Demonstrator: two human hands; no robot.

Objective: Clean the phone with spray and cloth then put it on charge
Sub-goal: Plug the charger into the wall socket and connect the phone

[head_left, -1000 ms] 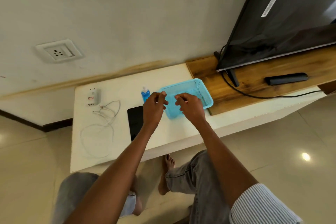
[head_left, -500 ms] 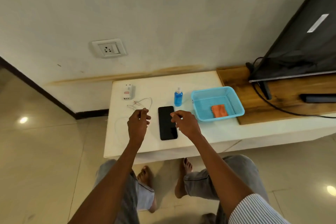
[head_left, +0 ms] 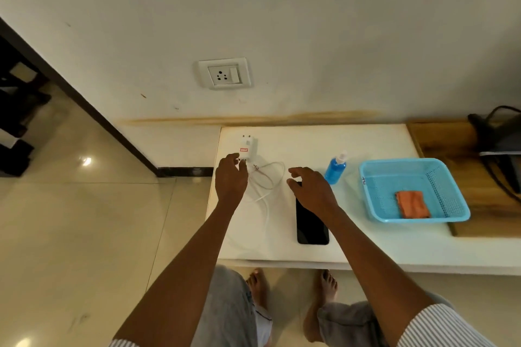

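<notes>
A black phone (head_left: 312, 227) lies screen up on the white table (head_left: 310, 144). My right hand (head_left: 311, 190) hovers over its far end, fingers spread and holding nothing. My left hand (head_left: 231, 179) reaches the near end of the white charger plug (head_left: 246, 147), fingertips at the spot where the white cable (head_left: 265, 186) meets it. The cable lies looped between my hands. A blue spray bottle (head_left: 336, 167) stands right of my right hand. An orange cloth (head_left: 412, 204) lies folded in the light blue basket (head_left: 366, 194).
A wall socket with a switch (head_left: 224, 74) sits on the wall above the table. To the right are a wooden board (head_left: 445, 141) and a dark TV stand with cables (head_left: 501, 144). My bare feet rest on the tiled floor under the table edge.
Both hands left the basket, where the cloth now lies, and moved left. My left hand went past the cable to the charger plug; my right hand came over the phone's far end.
</notes>
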